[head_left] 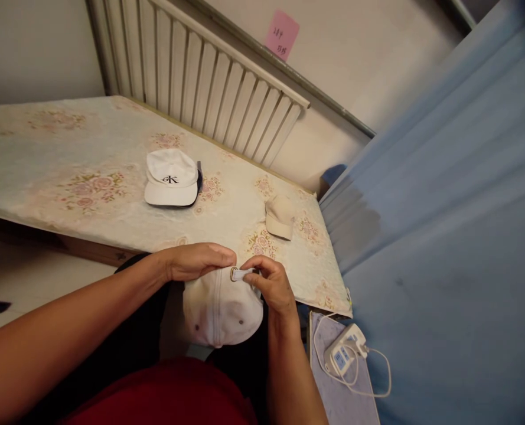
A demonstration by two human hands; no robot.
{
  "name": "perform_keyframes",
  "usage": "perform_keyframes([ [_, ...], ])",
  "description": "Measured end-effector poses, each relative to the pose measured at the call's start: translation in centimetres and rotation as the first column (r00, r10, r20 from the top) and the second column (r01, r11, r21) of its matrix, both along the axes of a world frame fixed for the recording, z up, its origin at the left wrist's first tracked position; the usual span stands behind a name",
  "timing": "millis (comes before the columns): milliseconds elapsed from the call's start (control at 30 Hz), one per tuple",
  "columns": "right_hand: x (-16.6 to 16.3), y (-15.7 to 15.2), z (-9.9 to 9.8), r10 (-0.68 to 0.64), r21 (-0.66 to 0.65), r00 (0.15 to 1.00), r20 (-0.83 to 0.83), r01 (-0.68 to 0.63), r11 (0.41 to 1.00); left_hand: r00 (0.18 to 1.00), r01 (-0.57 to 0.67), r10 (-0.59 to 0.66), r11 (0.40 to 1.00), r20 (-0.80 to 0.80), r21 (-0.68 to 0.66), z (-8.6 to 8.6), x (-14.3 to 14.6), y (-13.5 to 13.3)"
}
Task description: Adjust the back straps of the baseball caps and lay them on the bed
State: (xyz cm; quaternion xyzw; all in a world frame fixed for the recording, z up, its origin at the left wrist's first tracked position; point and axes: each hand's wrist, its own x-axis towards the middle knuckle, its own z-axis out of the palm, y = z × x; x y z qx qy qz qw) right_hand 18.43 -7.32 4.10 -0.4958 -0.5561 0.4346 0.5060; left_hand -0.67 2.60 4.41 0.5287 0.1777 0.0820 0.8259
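I hold a white cap (pixel 220 313) over my lap, its crown towards me. My left hand (pixel 195 261) is closed on the cap's back edge beside a small metal buckle (pixel 234 274). My right hand (pixel 268 283) pinches the white strap end (pixel 243 274) that runs through that buckle. On the floral mattress (pixel 45 159) lie a white cap with a black logo (pixel 171 177), stacked over a dark one, and a small beige cap (pixel 279 216) further right.
A white radiator (pixel 209 82) lines the wall behind the bed, with a pink note (pixel 281 34) above it. A blue curtain (pixel 457 224) fills the right side. A white power strip with cable (pixel 344 354) rests on a grey pad below.
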Motion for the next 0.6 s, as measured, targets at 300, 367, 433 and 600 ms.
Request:
perform_keyframes([
  [300, 0.2, -0.5, 1.0, 0.029, 0.009, 0.986, 0.167, -0.031, 0.999, 0.999, 0.032, -0.032, 0.953, 0.005, -0.302, -1.0, 0.8, -1.9],
  [367, 0.2, -0.5, 1.4, 0.033, 0.028, 0.978, 0.207, -0.04, 0.999, 0.999, 0.039, -0.035, 0.952, 0.02, -0.304, -1.5, 0.8, -2.0],
  [433, 0.1, -0.6, 1.7, 0.052, 0.059, 0.965, 0.259, -0.07, 0.996, 0.998, 0.052, -0.043, 0.952, 0.038, -0.301, -2.1, 0.6, -2.2],
  [600, -0.3, -0.9, 2.2, 0.107, 0.122, 0.922, 0.372, -0.163, 0.979, 0.995, 0.099, -0.081, 0.928, 0.064, -0.36, -3.0, 0.2, -2.9],
])
